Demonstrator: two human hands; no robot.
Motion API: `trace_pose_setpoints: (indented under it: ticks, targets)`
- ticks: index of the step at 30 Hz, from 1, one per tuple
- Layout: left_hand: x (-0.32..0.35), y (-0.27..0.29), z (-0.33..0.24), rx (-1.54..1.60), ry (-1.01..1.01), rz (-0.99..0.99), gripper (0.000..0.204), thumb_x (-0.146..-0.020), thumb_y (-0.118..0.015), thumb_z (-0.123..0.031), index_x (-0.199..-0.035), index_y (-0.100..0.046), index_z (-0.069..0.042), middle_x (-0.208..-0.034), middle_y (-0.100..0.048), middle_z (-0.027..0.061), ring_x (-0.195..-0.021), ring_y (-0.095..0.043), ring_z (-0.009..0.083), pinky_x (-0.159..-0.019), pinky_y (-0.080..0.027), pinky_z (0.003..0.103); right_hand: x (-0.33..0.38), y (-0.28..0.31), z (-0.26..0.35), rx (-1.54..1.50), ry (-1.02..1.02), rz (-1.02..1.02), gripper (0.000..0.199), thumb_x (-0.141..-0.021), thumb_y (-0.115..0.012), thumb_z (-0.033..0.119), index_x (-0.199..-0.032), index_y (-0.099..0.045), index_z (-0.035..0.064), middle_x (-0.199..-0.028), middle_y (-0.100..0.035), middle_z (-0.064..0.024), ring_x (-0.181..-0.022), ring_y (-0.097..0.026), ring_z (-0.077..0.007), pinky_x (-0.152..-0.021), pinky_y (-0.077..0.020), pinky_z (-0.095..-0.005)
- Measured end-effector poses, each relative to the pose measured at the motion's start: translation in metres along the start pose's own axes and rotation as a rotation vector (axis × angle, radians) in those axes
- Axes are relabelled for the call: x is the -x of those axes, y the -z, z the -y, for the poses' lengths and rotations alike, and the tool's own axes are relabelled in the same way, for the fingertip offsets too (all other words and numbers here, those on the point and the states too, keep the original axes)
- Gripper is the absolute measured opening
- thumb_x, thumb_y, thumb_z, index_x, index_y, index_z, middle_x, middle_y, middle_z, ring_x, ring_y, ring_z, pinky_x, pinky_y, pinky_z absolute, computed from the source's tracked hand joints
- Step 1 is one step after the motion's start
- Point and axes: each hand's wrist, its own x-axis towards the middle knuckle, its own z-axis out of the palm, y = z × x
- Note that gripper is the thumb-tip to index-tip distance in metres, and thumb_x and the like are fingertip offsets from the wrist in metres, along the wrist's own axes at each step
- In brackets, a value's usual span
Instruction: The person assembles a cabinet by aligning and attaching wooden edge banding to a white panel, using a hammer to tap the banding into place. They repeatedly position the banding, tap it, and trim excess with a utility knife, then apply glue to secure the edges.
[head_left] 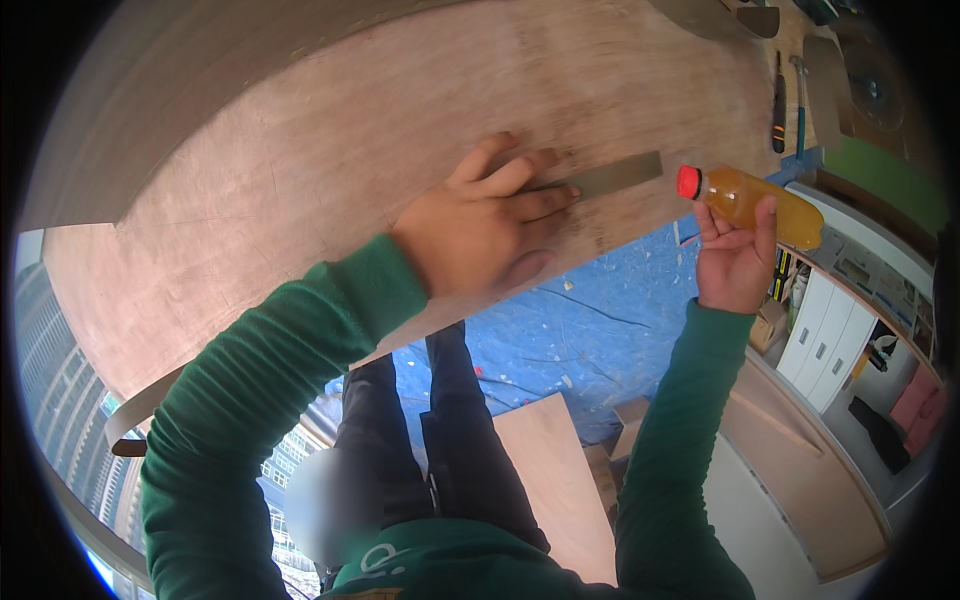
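My left hand (pixel 475 220) lies on a large reddish-brown wood panel (pixel 300 140), palm down with its fingers spread. Its fingertips rest on a flat grey-brown strip (pixel 622 174) that sticks out to the right; the part under the hand is hidden, and the thumb is slightly blurred. My right hand (pixel 735 260) is raised beyond the panel's right edge. Its fingers and thumb are closed around a clear plastic bottle (pixel 765 208) of amber liquid. The bottle lies nearly level, its red cap (pixel 689 182) pointing left toward the strip.
Blue sheeting (pixel 600 310) with specks covers the floor beneath. A pale board (pixel 553 460) leans near my legs. At the far right lie a black-handled tool (pixel 778 115) and a hammer-like tool (pixel 800 100). White drawers (pixel 825 345) stand to the right. A curved sheet (pixel 180 110) rises at far left.
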Motion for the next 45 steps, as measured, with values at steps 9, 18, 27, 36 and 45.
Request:
trace_pose_setpoints:
  ticks: [9,18,27,36,45]
  targets:
    - [0.000,-0.001,0.000,0.002,0.011,0.000,0.042,-0.088,-0.077,-0.034,-0.123,-0.079,-0.012,-0.141,-0.069,-0.0006,-0.144,-0.047,0.0283,-0.125,-0.029,0.057,-0.004,0.000,-0.004,-0.003,-0.013,0.013,0.040,-0.103,-0.071,0.028,-0.135,-0.060,0.0066,-0.129,-0.072,-0.0154,-0.116,-0.073,-0.0332,-0.094,-0.0630,-0.0529]
    - [-0.001,-0.002,0.000,0.010,0.012,-0.012,0.041,-0.086,-0.077,-0.033,-0.121,-0.080,-0.011,-0.140,-0.070,-0.0014,-0.143,-0.047,0.0277,-0.125,-0.030,0.057,-0.004,-0.001,-0.006,0.007,-0.009,0.042,0.040,-0.103,-0.071,0.026,-0.135,-0.060,0.0057,-0.129,-0.071,-0.0173,-0.118,-0.072,-0.0339,-0.095,-0.0628,-0.0540]
    - [-0.001,-0.003,0.000,0.012,0.009,-0.030,0.041,-0.085,-0.078,-0.032,-0.120,-0.080,-0.011,-0.139,-0.070,-0.0020,-0.143,-0.047,0.0276,-0.124,-0.031,0.057,-0.005,0.003,-0.007,0.008,-0.011,0.069,0.039,-0.103,-0.071,0.025,-0.135,-0.061,0.0052,-0.129,-0.071,-0.0181,-0.119,-0.072,-0.0343,-0.094,-0.0629,-0.0543]
    - [-0.001,-0.003,-0.001,-0.015,0.021,0.003,0.041,-0.087,-0.076,-0.034,-0.122,-0.080,-0.013,-0.141,-0.069,-0.0033,-0.145,-0.045,0.0262,-0.126,-0.028,0.056,-0.003,0.002,-0.008,0.001,-0.012,0.066,0.040,-0.102,-0.072,0.025,-0.135,-0.060,0.0051,-0.129,-0.071,-0.0180,-0.118,-0.072,-0.0342,-0.095,-0.0626,-0.0547]
    - [0.000,-0.005,0.000,-0.031,0.019,0.002,0.041,-0.086,-0.077,-0.034,-0.121,-0.080,-0.013,-0.141,-0.069,-0.0031,-0.145,-0.045,0.0261,-0.126,-0.028,0.056,-0.002,-0.005,-0.012,0.078,0.048,0.029,0.043,-0.101,-0.075,0.026,-0.135,-0.059,0.0049,-0.128,-0.070,-0.0157,-0.117,-0.072,-0.0340,-0.098,-0.0617,-0.0524]
